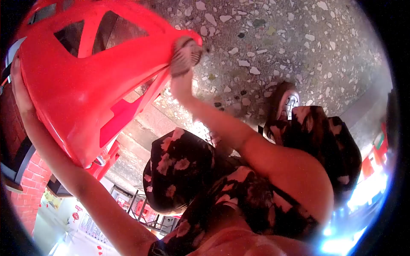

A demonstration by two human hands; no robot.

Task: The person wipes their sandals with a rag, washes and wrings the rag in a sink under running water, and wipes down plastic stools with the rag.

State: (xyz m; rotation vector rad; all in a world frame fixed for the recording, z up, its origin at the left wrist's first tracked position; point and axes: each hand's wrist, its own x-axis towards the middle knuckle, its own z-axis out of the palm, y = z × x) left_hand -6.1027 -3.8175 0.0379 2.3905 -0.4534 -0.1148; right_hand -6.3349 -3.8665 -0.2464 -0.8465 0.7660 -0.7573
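Note:
A large red plastic stool [85, 89], tipped on its side with cut-out openings between its legs, fills the upper left. My left hand [18, 79] reaches along its far left edge and holds it there, the fingertips partly hidden at the rim of the view. At the end of one stool leg, my right hand [179, 81] is closed around a brown striped cloth [184, 55] pressed against the red plastic. The cloth covers most of the fingers.
Speckled stone floor [252, 55] spreads beyond the stool, with a shoe [288, 102] on it. Dark floral clothing [179, 170] covers my knees. A red brick-patterned surface [32, 183] stands at lower left, near a metal rack [139, 202].

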